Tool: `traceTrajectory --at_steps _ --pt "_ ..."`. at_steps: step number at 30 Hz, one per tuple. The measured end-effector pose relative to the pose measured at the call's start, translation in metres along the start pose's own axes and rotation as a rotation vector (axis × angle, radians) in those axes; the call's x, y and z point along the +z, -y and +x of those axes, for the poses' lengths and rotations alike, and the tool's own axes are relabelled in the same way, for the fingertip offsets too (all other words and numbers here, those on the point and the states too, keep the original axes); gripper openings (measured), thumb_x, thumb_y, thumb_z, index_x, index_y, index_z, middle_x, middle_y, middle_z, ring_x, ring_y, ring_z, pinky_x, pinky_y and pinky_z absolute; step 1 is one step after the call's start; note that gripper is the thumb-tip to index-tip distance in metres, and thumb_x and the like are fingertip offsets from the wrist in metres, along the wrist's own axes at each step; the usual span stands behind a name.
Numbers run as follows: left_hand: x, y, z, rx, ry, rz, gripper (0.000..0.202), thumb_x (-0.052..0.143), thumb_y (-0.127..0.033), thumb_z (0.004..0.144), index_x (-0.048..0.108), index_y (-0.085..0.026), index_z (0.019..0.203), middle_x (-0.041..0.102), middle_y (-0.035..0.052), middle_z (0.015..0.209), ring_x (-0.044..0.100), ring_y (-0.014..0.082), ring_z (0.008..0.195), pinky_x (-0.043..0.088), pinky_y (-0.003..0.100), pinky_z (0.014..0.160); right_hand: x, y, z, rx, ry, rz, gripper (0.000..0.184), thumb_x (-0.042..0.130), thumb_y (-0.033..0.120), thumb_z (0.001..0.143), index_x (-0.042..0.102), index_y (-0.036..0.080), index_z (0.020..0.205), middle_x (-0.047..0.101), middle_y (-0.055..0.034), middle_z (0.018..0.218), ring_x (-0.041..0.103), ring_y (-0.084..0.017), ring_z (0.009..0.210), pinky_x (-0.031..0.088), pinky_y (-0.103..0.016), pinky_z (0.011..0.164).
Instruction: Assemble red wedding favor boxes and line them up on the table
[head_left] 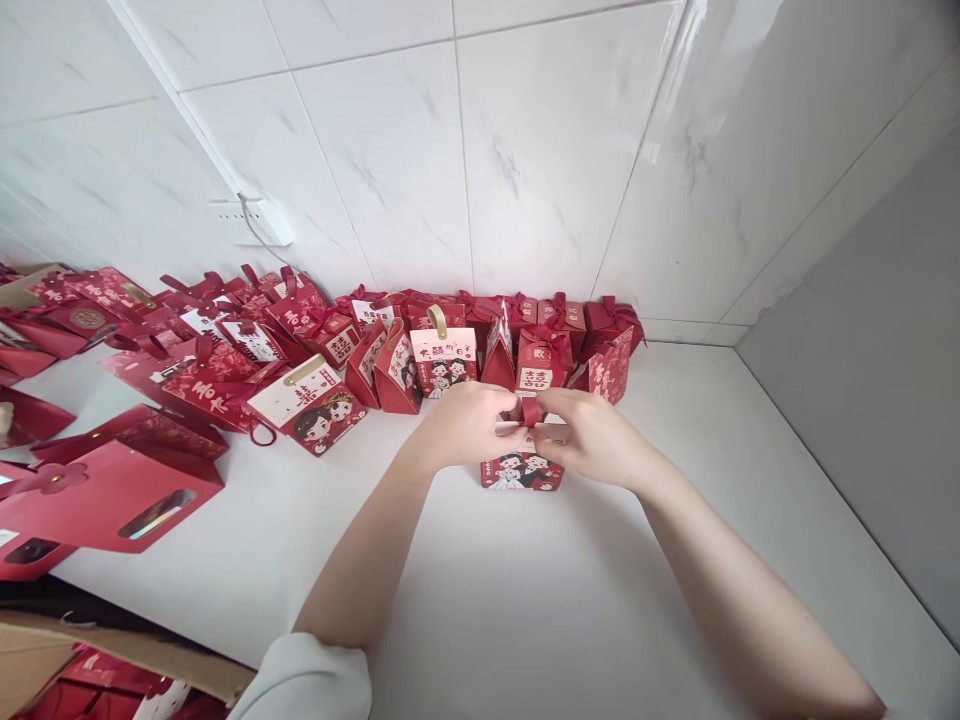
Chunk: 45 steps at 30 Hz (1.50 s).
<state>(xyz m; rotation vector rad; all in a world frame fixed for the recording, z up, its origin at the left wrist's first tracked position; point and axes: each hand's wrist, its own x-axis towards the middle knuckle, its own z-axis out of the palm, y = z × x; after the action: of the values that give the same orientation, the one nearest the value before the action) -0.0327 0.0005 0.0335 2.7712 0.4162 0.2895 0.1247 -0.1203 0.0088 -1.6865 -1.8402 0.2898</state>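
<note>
A small red and white wedding gift box (523, 473) stands upright on the white table (480, 620), printed with a cartoon bride and groom. A dark red ribbon loop (531, 411) rises from its top. My left hand (472, 425) grips the box's top edge from the left, fingers pinched near the loop. From the other side, my right hand (600, 435) is closed on the same top edge. Both hands cover much of the upper box. Just behind stands another box with a gold handle loop (437, 322).
Several red gift boxes (544, 355) line the marble-tiled wall (532, 150). More boxes (217, 390) crowd the left side, with a larger red box (120, 495) in front. A wall socket (251, 222) sits above them. Below left, a cardboard carton (202, 665) holds red packaging.
</note>
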Motion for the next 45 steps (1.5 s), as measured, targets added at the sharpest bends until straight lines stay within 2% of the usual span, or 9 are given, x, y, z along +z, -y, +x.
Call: traceTrajectory --at_steps 6,12,17,22,29,33,37,42,45 --pt "0.005 0.0 0.004 -0.046 -0.121 0.002 0.014 0.057 -0.03 0.078 0.058 -0.019 0.068 0.057 -0.0002 0.061 0.05 0.0143 0.06 0.031 0.026 0.059 0.002 -0.005 0.002 -0.024 -0.092 -0.061 0.006 0.052 0.019 0.083 0.048 0.022 0.078 0.055 -0.0011 0.071 0.05 -0.018 0.066 0.035 -0.027 0.061" --pt "-0.008 0.01 0.0 -0.151 0.032 -0.207 0.019 0.056 -0.037 0.081 0.062 -0.02 0.076 0.058 -0.0003 0.066 0.052 0.0155 0.062 0.034 0.025 0.056 -0.006 -0.012 0.001 0.055 -0.027 0.092 0.011 0.054 0.021 0.086 0.058 0.022 0.096 0.065 -0.0034 0.095 0.062 -0.018 0.081 0.042 -0.026 0.066" --pt "-0.009 0.012 0.001 -0.105 0.022 -0.203 0.023 0.06 -0.041 0.079 0.059 -0.019 0.075 0.057 0.0006 0.069 0.053 0.0168 0.067 0.036 0.026 0.06 -0.005 -0.014 0.001 0.079 -0.022 0.087 0.009 0.054 0.022 0.086 0.059 0.022 0.094 0.066 -0.0034 0.092 0.061 -0.018 0.079 0.043 -0.027 0.064" --pt "-0.003 0.011 0.002 -0.07 -0.004 -0.11 0.023 0.056 -0.033 0.083 0.049 -0.018 0.066 0.052 -0.0011 0.064 0.047 0.014 0.062 0.032 0.025 0.059 -0.004 -0.009 0.001 0.053 -0.013 0.083 0.005 0.053 0.021 0.088 0.057 0.021 0.084 0.064 -0.0024 0.082 0.057 -0.017 0.071 0.04 -0.027 0.061" --pt "-0.003 0.003 0.003 -0.032 0.038 -0.184 0.018 0.059 -0.029 0.08 0.056 -0.017 0.066 0.055 -0.0008 0.064 0.048 0.0129 0.06 0.032 0.024 0.057 -0.01 -0.003 -0.002 0.006 0.015 0.083 0.007 0.057 0.023 0.086 0.054 0.021 0.079 0.063 -0.0009 0.079 0.054 -0.015 0.068 0.037 -0.026 0.059" --pt "-0.007 0.001 0.002 -0.004 0.09 -0.316 0.011 0.059 -0.026 0.08 0.064 -0.017 0.075 0.061 0.0004 0.072 0.054 0.0137 0.068 0.038 0.023 0.059 -0.015 0.0 -0.004 -0.044 0.065 0.17 0.006 0.053 0.019 0.087 0.058 0.02 0.085 0.063 -0.001 0.08 0.054 -0.014 0.068 0.039 -0.026 0.062" --pt "-0.011 0.002 0.0 0.043 0.087 -0.533 0.01 0.061 -0.025 0.08 0.066 -0.017 0.08 0.066 0.0018 0.082 0.059 0.0146 0.079 0.045 0.022 0.068 -0.021 0.004 -0.006 0.008 0.107 0.387 0.01 0.056 0.028 0.089 0.062 0.02 0.087 0.062 -0.0004 0.08 0.055 -0.014 0.07 0.04 -0.025 0.06" --pt "-0.009 0.007 0.004 -0.057 -0.045 -0.763 0.023 0.065 -0.037 0.08 0.062 -0.015 0.082 0.064 0.0017 0.078 0.058 0.0121 0.069 0.045 0.023 0.063 -0.019 0.001 -0.002 0.24 -0.114 0.65 0.028 0.064 0.046 0.083 0.061 0.019 0.081 0.055 0.0012 0.066 0.049 -0.012 0.056 0.036 -0.024 0.049" --pt "-0.011 0.014 0.003 -0.092 -0.031 -0.726 0.025 0.069 -0.037 0.077 0.065 -0.015 0.09 0.066 0.0037 0.086 0.06 0.0142 0.075 0.046 0.024 0.065 -0.015 -0.005 0.001 0.251 -0.153 0.646 0.03 0.064 0.049 0.082 0.062 0.019 0.082 0.056 0.0012 0.065 0.05 -0.012 0.055 0.039 -0.024 0.05"
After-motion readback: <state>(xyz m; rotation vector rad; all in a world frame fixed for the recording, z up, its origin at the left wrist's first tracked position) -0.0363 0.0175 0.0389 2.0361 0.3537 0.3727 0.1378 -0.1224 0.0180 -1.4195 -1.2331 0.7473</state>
